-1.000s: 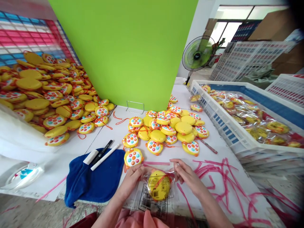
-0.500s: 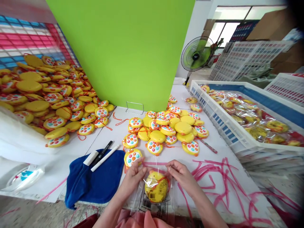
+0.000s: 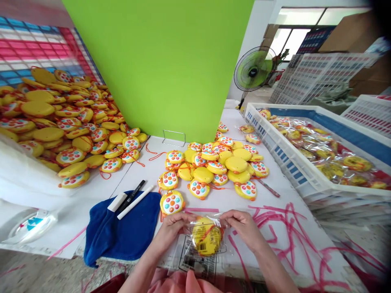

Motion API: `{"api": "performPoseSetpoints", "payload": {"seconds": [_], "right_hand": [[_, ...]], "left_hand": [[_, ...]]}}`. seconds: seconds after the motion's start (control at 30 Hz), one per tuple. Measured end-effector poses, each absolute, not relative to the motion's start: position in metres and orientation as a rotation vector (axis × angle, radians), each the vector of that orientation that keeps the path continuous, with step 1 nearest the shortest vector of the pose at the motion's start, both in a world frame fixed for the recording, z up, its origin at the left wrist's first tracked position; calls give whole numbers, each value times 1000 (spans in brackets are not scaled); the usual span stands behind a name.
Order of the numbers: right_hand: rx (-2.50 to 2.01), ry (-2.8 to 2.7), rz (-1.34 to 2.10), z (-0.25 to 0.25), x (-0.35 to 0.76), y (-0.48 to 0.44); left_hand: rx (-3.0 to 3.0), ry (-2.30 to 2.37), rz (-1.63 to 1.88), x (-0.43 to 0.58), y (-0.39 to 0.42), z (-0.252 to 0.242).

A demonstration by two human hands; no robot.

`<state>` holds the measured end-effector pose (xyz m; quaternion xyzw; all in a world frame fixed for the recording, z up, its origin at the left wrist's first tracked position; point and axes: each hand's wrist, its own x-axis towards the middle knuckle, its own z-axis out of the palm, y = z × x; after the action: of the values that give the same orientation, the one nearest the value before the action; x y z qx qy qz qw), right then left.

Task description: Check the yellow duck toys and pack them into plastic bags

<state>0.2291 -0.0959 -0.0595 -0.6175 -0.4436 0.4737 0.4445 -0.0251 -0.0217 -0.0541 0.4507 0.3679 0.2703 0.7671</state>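
Note:
A clear plastic bag point(image 3: 224, 234) with a yellow duck-shaped toy point(image 3: 207, 238) inside is stretched between my hands at the table's front edge. The toy lies back side up, showing a barcode, printed text and a red cord. My left hand point(image 3: 174, 228) pinches the bag's upper left corner, and my right hand point(image 3: 242, 228) pinches the upper right one. Beneath the held bag, another clear bag with black print point(image 3: 186, 260) lies flat. Just beyond my left hand rests a loose toy point(image 3: 172, 202) with coloured buttons facing up.
Loose toys point(image 3: 203, 175) are heaped mid-table, with a larger pile point(image 3: 45, 110) at left. Markers point(image 3: 136, 201) lie on a blue cloth point(image 3: 134, 240). Pink strips point(image 3: 290, 240) are scattered at right beside a white crate point(image 3: 275, 150) of bagged toys. A green panel point(image 3: 161, 69) stands behind.
Both hands have moved slightly apart, holding the bag's top corners. The bagged toy has shifted up and a little right, uncovering more of the printed bag below.

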Motion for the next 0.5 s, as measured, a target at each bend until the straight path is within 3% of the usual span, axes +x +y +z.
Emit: {"api": "performPoseSetpoints", "payload": {"seconds": [0.5], "right_hand": [[-1545,-1149,1285,-54,212,-91]], "left_hand": [[1076,831,780,-19,-23,-67]]}}
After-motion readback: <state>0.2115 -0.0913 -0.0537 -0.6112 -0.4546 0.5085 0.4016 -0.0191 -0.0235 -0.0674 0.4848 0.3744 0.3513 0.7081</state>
